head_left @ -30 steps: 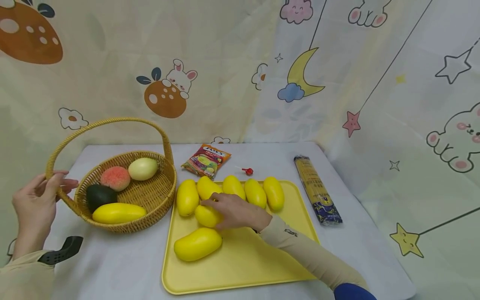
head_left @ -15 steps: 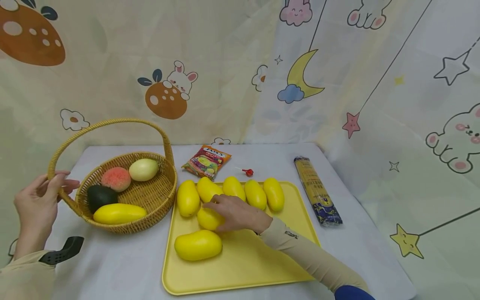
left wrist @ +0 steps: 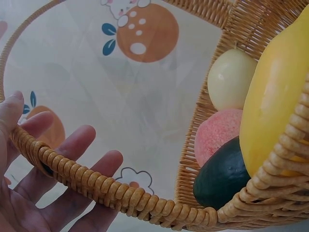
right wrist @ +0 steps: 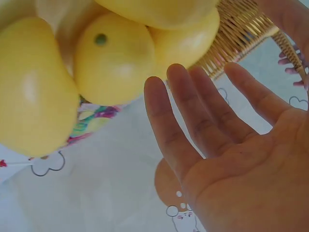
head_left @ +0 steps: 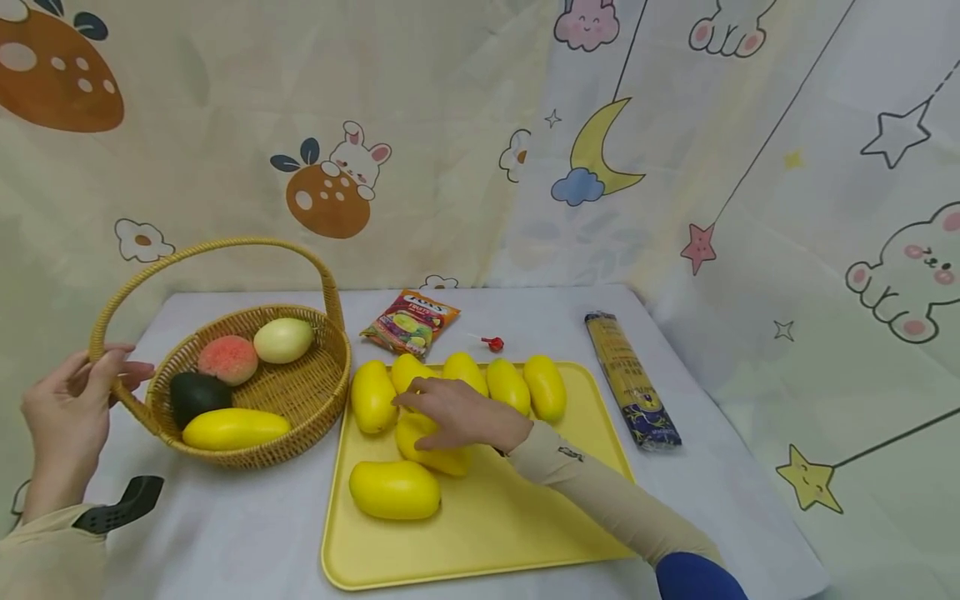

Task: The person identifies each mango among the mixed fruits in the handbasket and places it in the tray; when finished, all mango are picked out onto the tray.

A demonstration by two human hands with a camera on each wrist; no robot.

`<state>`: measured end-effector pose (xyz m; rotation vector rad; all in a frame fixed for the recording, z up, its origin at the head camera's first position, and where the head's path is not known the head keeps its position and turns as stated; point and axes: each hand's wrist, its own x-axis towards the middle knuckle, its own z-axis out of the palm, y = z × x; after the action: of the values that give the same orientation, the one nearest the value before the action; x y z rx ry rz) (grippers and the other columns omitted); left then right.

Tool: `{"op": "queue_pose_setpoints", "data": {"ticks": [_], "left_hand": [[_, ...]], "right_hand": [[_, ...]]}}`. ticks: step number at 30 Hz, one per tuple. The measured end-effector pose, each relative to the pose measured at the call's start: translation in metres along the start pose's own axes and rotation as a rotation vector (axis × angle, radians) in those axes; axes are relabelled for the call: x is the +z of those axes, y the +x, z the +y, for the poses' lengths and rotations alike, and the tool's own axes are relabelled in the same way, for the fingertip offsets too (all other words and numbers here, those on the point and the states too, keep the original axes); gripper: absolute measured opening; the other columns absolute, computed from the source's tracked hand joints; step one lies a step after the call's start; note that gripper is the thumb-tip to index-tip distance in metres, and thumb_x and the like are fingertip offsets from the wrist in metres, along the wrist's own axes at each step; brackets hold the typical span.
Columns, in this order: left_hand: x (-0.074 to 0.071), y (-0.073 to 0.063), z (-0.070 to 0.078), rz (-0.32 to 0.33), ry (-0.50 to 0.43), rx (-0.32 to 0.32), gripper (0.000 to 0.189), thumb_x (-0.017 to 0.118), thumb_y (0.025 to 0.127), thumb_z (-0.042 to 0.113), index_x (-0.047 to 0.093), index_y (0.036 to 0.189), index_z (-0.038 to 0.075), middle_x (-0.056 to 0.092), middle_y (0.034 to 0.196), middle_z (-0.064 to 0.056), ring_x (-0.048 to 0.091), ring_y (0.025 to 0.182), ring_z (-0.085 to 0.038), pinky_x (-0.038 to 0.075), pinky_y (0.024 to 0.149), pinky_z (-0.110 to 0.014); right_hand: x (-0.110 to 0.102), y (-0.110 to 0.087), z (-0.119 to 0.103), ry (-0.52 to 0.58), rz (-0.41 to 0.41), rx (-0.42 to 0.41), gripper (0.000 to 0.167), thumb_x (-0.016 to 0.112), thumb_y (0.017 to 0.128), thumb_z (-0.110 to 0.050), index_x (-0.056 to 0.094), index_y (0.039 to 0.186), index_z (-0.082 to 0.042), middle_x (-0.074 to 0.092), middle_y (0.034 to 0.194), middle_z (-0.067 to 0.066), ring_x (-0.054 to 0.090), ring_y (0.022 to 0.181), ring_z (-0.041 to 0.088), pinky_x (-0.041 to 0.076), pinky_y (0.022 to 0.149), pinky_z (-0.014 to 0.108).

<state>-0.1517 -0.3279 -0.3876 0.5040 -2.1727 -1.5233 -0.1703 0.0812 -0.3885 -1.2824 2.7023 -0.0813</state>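
My left hand (head_left: pixel 71 408) holds the handle (left wrist: pixel 91 179) of a wicker basket (head_left: pixel 315 408) at its left side, thumb and fingers on either side of the cane. Inside lie a yellow mango-like fruit (head_left: pixel 236 429), a dark green avocado-like fruit (left wrist: pixel 224 176), a pink peach (head_left: pixel 228 360) and a pale round fruit (head_left: pixel 283 341). Over the yellow tray (head_left: pixel 517 533), my right hand (head_left: pixel 468 412) is spread just above a mango (head_left: pixel 435 458), partly covering it. In the right wrist view its fingers (right wrist: pixel 188 111) are extended, with nothing gripped. Another mango (head_left: pixel 395 490) lies in front.
Several mangoes (head_left: pixel 546 388) stand in a row along the tray's back edge. Behind it are a candy bag (head_left: pixel 410 323) and a red lollipop (head_left: pixel 493 343). A pasta pack (head_left: pixel 632 379) lies to the right, and a printed cloth (head_left: pixel 435 150) hangs behind the table.
The mango under my right hand has turned and shifted slightly right, and my right fingers have loosened and lifted off it. The front mango has turned more level. My left hand stays on the handle.
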Motion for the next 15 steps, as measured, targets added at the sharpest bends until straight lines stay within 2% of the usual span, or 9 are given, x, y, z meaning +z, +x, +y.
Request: {"op": "queue_pose_setpoints", "data": {"ticks": [4,7,12,15], "left_hand": [[-0.001,-0.001,-0.001,-0.003,0.008,0.003,0.035,0.051,0.098,0.035,0.062,0.128,0.019,0.061,0.080,0.026,0.053,0.083,0.001,0.043,0.080,-0.001],[-0.001,-0.001,-0.002,-0.003,0.016,0.008,0.037,0.050,0.098,0.035,0.061,0.129,0.018,0.061,0.080,0.027,0.053,0.082,0.001,0.043,0.078,-0.001],[-0.001,-0.001,-0.002,-0.002,0.023,0.001,0.037,0.050,0.098,0.036,0.060,0.130,0.019,0.060,0.081,0.026,0.053,0.083,0.002,0.043,0.083,-0.003],[0.000,0.000,-0.001,-0.004,0.023,0.002,0.037,0.050,0.098,0.036,0.061,0.129,0.019,0.060,0.082,0.025,0.053,0.084,0.001,0.043,0.082,-0.003]], "right_hand": [[-0.009,0.015,-0.004,-0.014,-0.010,-0.020,0.061,0.073,0.085,-0.038,0.051,0.138,-0.017,0.055,0.127,0.003,0.056,0.095,0.011,0.048,0.078,0.020],[-0.016,0.027,-0.008,0.015,-0.021,-0.035,0.060,0.073,0.085,-0.037,0.051,0.138,-0.016,0.054,0.128,0.005,0.056,0.095,0.013,0.049,0.079,0.021],[-0.027,0.047,-0.017,0.068,-0.042,-0.055,0.060,0.071,0.086,-0.035,0.050,0.139,-0.016,0.054,0.128,0.005,0.056,0.097,0.012,0.049,0.082,0.020],[-0.033,0.061,-0.023,0.067,-0.051,-0.062,0.061,0.070,0.087,-0.035,0.049,0.140,-0.016,0.054,0.130,0.003,0.055,0.103,0.011,0.047,0.088,0.019]]}}
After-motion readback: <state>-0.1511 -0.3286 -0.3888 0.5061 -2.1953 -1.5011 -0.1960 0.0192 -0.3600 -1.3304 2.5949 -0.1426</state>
